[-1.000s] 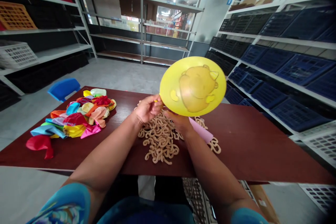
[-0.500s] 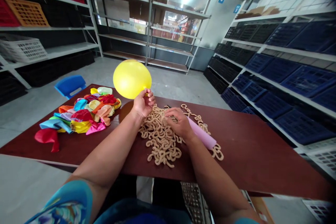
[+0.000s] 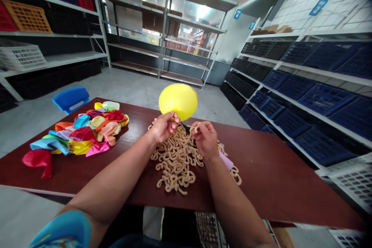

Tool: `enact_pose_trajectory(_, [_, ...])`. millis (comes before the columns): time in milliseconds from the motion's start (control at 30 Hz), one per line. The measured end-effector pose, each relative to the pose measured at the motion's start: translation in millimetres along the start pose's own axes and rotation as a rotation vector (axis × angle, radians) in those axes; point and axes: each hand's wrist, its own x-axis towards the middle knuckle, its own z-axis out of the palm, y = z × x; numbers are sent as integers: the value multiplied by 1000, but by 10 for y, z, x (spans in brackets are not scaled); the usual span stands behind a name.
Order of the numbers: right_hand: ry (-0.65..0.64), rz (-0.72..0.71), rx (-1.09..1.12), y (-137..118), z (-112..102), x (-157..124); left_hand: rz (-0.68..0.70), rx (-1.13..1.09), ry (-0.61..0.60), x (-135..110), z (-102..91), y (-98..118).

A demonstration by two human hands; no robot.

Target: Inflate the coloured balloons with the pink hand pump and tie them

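A round, inflated yellow balloon stands above the far edge of the table, its neck pinched in the closed fingers of my left hand. To its right, my right hand is raised over the pile, thumb and fingers closed on a small beige curl. Beneath both hands spreads a heap of beige, ring-like curls. Between the hands a small black object pokes out of the heap; its kind is unclear. A pink tube lies partly hidden behind my right wrist.
Deflated balloons of many colours lie heaped on the left of the dark red table. Beyond it stands a blue chair. Shelves with blue crates line the right; a white basket sits on the left shelving.
The balloon and my left hand have moved right, towards my right hand. My right hand has risen from the heap with a beige curl in its fingers. The view has shifted slightly.
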Motion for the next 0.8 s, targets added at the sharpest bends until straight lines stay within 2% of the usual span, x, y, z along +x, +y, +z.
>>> enact_pose_trajectory(100, [-7,-123,-184,16,7,-29,15,94,-16,10,13,-80])
enact_pose_trajectory(233, [-109,-323,-575,-23,31,-79,24,212,-27,-4,54,-172])
enact_pose_trajectory(333, [-172,-467,-771,-53,33,-92,-7,307,-17,-22,85,-213])
enact_pose_trajectory(500, [-111,-591,-973,-24,-25,-71,-8,415,-71,-17,76,-265])
enact_pose_trajectory(600, [-102,-577,-1018,9,-57,-53,61,630,-113,-3,49,-283])
enact_pose_trajectory(667, [-89,-506,-970,38,-61,-42,205,869,-114,9,28,-275])
enact_pose_trajectory(733, [-89,-353,-817,71,-54,-34,404,1056,-76,29,-4,-250])
enact_pose_trajectory(800, [-120,-144,-580,90,-38,-31,567,1130,-11,60,-55,-213])
